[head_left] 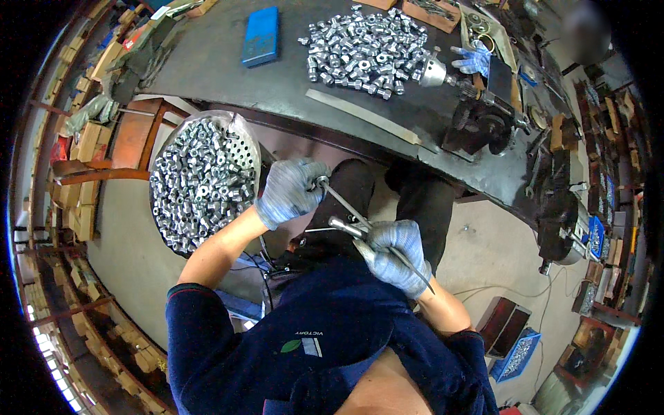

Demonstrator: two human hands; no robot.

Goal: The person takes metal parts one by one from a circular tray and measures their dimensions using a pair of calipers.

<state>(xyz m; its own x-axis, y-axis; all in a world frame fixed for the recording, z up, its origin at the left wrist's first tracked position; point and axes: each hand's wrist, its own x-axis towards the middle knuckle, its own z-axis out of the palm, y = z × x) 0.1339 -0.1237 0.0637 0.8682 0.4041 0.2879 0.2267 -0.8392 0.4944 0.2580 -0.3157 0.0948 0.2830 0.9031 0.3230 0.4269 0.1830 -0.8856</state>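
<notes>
My left hand (294, 191), in a grey-blue knit glove, is closed with a small metal fitting (321, 181) at its fingertips. My right hand (398, 256), gloved alike, is wrapped round a long thin metal rod (348, 206) that tapers to a point beyond the palm. The rod's upper end meets the fitting; whether it enters the hole I cannot tell. A short round metal piece (341, 223) also sticks out from the right fingers. Left of my left hand, a round perforated basket (243, 131) is heaped with metal fittings (204, 183).
On the dark workbench (207, 55) lie a pile of fittings (366, 52), a blue box (261, 37) and a flat metal bar (363, 116). A chuck (434, 71) on a small machine stands at the right. A wooden chair (135, 138) is at the left, a blue crate (515, 356) on the floor.
</notes>
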